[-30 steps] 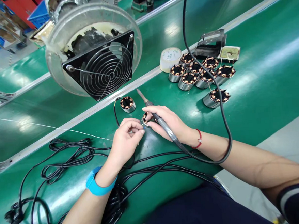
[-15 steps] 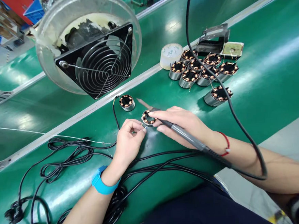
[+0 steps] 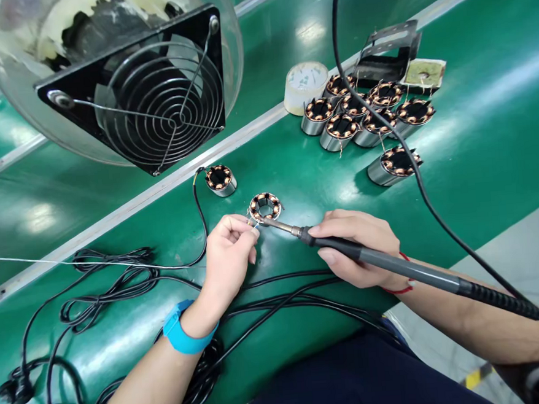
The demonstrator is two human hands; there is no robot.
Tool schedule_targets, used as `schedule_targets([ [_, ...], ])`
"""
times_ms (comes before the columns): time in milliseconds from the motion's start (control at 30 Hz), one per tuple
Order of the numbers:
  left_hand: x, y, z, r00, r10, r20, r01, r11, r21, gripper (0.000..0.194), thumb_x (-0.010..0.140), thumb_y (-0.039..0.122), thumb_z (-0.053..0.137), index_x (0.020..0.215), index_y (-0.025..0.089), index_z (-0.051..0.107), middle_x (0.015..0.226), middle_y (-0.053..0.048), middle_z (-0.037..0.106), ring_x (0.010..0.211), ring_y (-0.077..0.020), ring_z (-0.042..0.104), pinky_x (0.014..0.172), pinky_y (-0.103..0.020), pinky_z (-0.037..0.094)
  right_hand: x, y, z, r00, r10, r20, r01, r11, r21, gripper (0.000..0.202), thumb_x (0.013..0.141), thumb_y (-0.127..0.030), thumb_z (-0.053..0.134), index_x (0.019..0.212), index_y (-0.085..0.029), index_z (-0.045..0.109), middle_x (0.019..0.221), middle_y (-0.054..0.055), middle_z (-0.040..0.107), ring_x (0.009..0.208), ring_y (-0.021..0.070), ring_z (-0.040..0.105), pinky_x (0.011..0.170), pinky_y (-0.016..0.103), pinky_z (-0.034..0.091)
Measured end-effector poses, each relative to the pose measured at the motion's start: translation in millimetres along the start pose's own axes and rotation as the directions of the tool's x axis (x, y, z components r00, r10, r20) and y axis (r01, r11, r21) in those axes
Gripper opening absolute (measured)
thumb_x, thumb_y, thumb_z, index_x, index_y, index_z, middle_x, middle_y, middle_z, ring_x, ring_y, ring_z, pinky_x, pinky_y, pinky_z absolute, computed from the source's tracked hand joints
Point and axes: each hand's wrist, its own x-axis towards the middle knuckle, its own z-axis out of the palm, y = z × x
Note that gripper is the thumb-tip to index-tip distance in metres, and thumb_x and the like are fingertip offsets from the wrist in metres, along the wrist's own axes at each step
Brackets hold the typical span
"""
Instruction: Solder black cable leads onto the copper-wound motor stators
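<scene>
My right hand [image 3: 362,245] is closed around the grip of a soldering iron [image 3: 394,264]. The iron's tip touches the near edge of a motor stator [image 3: 265,208], a ring of copper coils standing on the green bench. My left hand [image 3: 229,251] pinches a thin silvery solder wire [image 3: 117,265], whose end shows past the fingertips at the stator's near left edge. Short lead wires stick out there too, close to the fingers; whether these are also gripped I cannot tell. A second stator [image 3: 220,180], with a black cable attached, stands just behind to the left.
A fan with a wire guard [image 3: 178,119] hangs at the upper left. Several stators [image 3: 341,129] cluster at the back right beside a tape roll [image 3: 305,87] and a black metal stand [image 3: 388,52]. Coiled black cables [image 3: 113,287] lie left and in front. The iron's cord [image 3: 415,173] loops across the right.
My right hand has drawn back to the right and turned the iron, bringing its tip from beyond the stator onto the near edge. My left hand stays beside the stator. The view has shifted slightly.
</scene>
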Motion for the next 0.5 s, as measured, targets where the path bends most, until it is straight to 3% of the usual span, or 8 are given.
schedule_targets([
  [500,-0.4,3.2,1.8,1.000,-0.022,0.008,0.022,0.999,-0.032,0.015,0.064,0.016,0.065,0.058,0.013,0.052,0.082,0.002,0.057,0.036,-0.0009,0.046,0.032,-0.018,0.033,1.3,2.3,0.2,1.000,-0.021,0.022,0.020,0.999,0.044,0.017,0.086,-0.018,0.054,0.102,-0.022,0.058,0.066,0.000,0.059,0.055,0.0133,0.058,0.050,0.025,0.048],
])
